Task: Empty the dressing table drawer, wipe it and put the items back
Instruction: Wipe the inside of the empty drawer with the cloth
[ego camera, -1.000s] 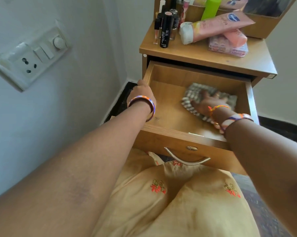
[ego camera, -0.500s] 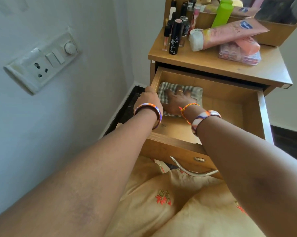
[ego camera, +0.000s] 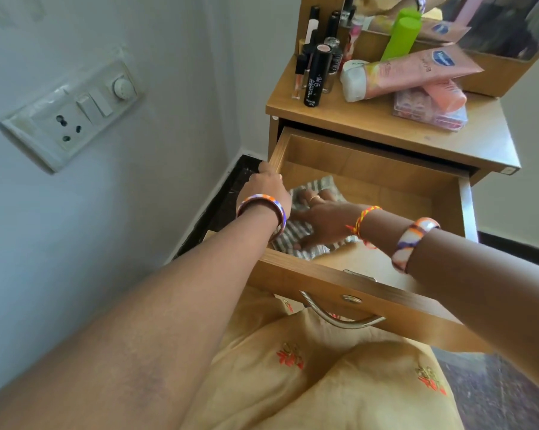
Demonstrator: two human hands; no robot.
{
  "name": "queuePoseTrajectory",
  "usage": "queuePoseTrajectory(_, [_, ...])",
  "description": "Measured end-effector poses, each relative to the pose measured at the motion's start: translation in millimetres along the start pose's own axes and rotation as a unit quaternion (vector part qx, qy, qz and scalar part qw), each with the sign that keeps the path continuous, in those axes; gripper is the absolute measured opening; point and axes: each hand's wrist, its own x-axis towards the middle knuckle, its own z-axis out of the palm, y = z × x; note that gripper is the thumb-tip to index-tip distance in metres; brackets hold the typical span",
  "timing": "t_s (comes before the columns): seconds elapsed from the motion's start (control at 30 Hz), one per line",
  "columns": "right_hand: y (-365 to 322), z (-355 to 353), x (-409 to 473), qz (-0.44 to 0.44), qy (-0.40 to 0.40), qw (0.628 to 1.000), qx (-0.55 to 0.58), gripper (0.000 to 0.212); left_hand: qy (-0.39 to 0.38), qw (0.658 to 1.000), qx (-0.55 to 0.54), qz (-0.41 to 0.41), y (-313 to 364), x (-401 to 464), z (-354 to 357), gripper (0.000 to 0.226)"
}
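The wooden drawer of the dressing table is pulled out, and only a cloth lies in it. My left hand grips the drawer's left side wall. My right hand presses flat on a grey-and-white checked cloth at the drawer's near left corner. Part of the cloth is hidden under both hands. The items stand on the table top: black cosmetic sticks, a pink tube, a green bottle and a clear box.
A white wall with a switch-and-socket plate is close on the left. A mirror stands at the back of the table. The drawer's metal handle hangs over my lap in yellow embroidered fabric. Dark floor lies on both sides.
My right hand has swept the cloth from the drawer's right side to the back left, then toward the near left corner. My left hand has stayed on the drawer's side wall.
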Motion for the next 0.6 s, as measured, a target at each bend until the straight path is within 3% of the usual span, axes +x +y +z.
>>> queuePoseTrajectory(0.17, [9.8,-17.0,29.4,0.136,0.024,0.987,0.088,0.075,0.0,1.0,-0.006,0.003,-2.4,2.0,1.9,0.032])
queuePoseTrajectory(0.37, [-18.4,-0.6,12.2,0.061,0.024,0.996,0.055,0.078,0.006,1.0,-0.014,0.0,-1.1,4.6,3.0,0.033])
queuePoseTrajectory(0.6, [-15.7,11.1,-17.5,0.022,-0.059,0.997,0.046,0.071,0.011,1.0,0.0,-0.005,-2.4,7.7,7.3,0.036])
